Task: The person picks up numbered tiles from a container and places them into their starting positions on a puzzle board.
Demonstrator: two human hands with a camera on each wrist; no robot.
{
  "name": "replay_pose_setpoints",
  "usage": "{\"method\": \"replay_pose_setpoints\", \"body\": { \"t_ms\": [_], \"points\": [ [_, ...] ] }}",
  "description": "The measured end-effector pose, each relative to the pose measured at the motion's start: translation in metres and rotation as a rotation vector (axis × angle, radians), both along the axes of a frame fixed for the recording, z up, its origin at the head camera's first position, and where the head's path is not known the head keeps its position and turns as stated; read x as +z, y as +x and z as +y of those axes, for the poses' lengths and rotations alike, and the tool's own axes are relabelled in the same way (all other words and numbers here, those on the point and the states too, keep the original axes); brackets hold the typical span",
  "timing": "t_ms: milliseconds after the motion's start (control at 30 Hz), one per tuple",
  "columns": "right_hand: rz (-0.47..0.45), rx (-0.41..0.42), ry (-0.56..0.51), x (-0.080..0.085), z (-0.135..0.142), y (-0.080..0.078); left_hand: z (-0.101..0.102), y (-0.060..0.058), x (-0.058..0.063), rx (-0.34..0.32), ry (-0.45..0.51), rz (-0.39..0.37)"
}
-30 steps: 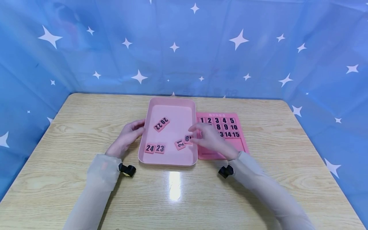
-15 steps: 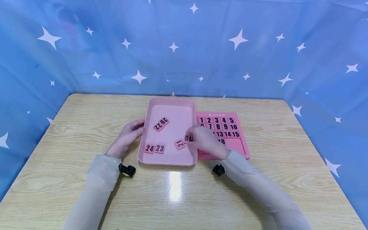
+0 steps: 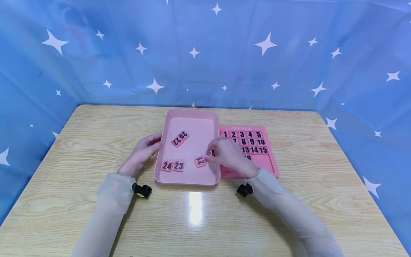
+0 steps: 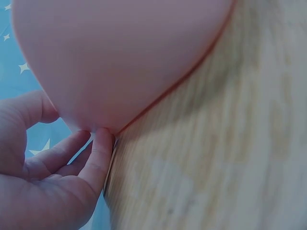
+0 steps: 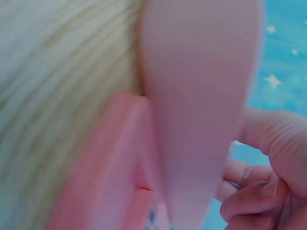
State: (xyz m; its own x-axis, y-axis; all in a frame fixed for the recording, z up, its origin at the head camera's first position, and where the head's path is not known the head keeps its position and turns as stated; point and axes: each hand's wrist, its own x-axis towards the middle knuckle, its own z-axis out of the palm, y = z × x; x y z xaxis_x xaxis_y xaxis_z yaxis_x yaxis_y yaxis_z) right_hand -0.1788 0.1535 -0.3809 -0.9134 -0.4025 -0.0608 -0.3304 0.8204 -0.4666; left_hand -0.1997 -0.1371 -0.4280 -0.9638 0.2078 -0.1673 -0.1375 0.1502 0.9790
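My right hand (image 3: 229, 155) reaches over the near right wall of a pink tray (image 3: 194, 148) and pinches a number tile (image 3: 209, 153), partly covered by the fingers. Tile 21 (image 3: 200, 162) lies just left of it. In the right wrist view, the tray wall (image 5: 201, 96) hides the fingertips and that tile. My left hand (image 3: 142, 151) touches the tray's left side from outside. The left wrist view shows its fingertips (image 4: 101, 136) against the outer wall, fingers loosely bent. Also in the tray are tiles 24 (image 3: 167, 166), 23 (image 3: 178, 166), 22 (image 3: 176, 141) and 20 (image 3: 183, 135).
A pink number board (image 3: 265, 164) sits against the tray's right side, its upper rows filled with tiles in order; my right hand covers part of it. Both stand on a wooden table (image 3: 154, 225). Behind hangs a blue curtain (image 3: 205, 71) with white stars.
My right hand has moved left and its fingers have closed on the number tile, which has shifted slightly toward the back. Tile 21 has shifted slightly left. My left hand stays in place.
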Motion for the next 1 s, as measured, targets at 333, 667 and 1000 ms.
{"method": "replay_pose_setpoints", "body": {
  "t_ms": [333, 667, 1000],
  "points": [
    [0.088, -0.129, -0.058, 0.023, 0.037, 0.015, 0.001, 0.001, 0.001, -0.007, -0.016, -0.013],
    [0.077, -0.232, -0.051, 0.013, 0.095, 0.032, 0.0, 0.0, 0.001, -0.005, -0.004, -0.011],
    [0.024, -0.331, 0.01, 0.001, 0.128, 0.042, 0.0, 0.0, 0.001, -0.009, 0.011, -0.006]
  ]
}}
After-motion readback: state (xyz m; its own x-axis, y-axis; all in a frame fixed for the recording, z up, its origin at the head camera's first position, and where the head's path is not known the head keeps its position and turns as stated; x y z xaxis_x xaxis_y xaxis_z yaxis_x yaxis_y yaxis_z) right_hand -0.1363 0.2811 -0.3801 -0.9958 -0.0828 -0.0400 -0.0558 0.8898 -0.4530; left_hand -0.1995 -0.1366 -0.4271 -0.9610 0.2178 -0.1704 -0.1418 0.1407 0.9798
